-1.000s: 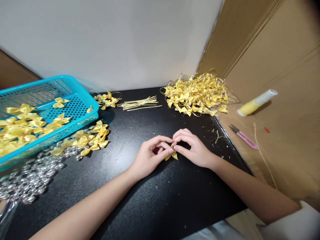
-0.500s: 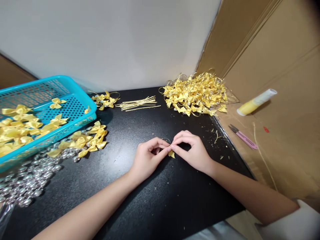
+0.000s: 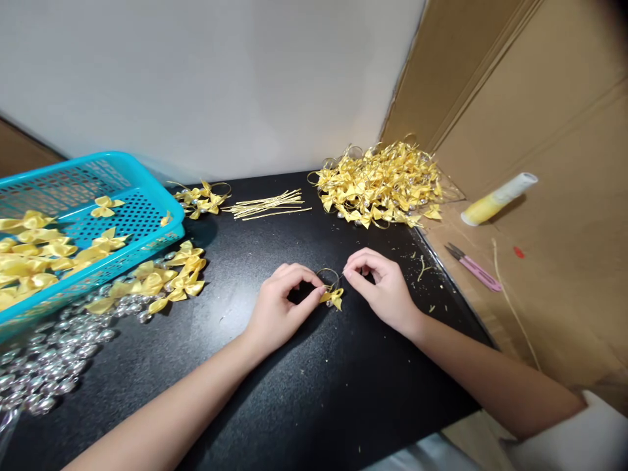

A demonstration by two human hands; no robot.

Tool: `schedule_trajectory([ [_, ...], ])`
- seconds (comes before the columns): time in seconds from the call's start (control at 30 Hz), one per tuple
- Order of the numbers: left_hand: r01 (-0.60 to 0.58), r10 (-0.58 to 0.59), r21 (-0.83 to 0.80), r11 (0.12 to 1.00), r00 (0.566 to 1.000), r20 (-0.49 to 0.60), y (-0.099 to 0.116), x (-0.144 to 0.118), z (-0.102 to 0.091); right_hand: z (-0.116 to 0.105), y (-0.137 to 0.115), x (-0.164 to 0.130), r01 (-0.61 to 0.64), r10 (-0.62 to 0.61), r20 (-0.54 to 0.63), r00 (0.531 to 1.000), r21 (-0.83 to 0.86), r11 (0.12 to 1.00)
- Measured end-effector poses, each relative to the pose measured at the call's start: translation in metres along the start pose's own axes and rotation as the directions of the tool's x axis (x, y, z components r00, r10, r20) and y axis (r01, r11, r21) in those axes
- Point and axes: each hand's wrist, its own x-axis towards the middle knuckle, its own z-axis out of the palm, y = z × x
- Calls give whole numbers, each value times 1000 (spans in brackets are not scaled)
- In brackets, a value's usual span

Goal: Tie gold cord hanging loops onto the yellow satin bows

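In the middle of the black table, my left hand [image 3: 289, 297] pinches a yellow ribbon bow [image 3: 335, 299] at its left side, between thumb and fingertips. A thin gold cord loop [image 3: 327, 269] stands up from the bow, and a small silver bead shows under it. Just right of the loop is my right hand [image 3: 377, 281], its thumb and fingertips pressed together. Whatever those fingertips hold, perhaps a cord end, is too small to make out.
A blue basket [image 3: 142, 258] with yellow bows stands left, beside loose silver beads [image 3: 63, 356]. Gold cord pieces [image 3: 267, 205] lie at the back, near a heap of looped bows [image 3: 380, 186]. Pink-handled snips [image 3: 475, 268] and a yellow-white tube [image 3: 498, 199] are on cardboard at right.
My hands have moved apart, the right one a little rightward and the left one slightly left. More of the bow and its cord loop now shows between them.
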Motion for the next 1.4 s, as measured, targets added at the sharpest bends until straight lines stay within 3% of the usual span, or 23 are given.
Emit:
schedule_trajectory([
  [0.17, -89, 83, 97, 991, 995, 56, 0, 4, -5, -3, 1, 2, 15, -15, -9, 1000, 1, 1000],
  [0.37, -76, 73, 92, 993, 997, 37, 5, 9, -14, -3, -4, 2, 93, -92, 19, 996, -73, 993],
  [0.5, -3, -1, 43, 999, 996, 91, 10, 18, -17, -2, -5, 2, 135, -131, 45, 990, -92, 987],
  [0.7, 117, -47, -171, 978, 931, 362, 7, 40, -11, -2, -4, 3, 143, -141, 29, 990, -88, 986],
  [0.9, 257, -106, -307, 916, 895, 434, 0, 44, -7, -4, -1, 6, 84, -85, -11, 996, -68, 994],
  [1.13, 399, -223, -480, 782, 897, 382, 0, 41, -4, -8, 3, 5, -37, 37, -24, 999, -25, 999],
  [1.4, 388, -221, -496, 776, 905, 363, 2, 41, -3, -2, 0, 6, 0, 0, 137, 991, 0, 1000],
])
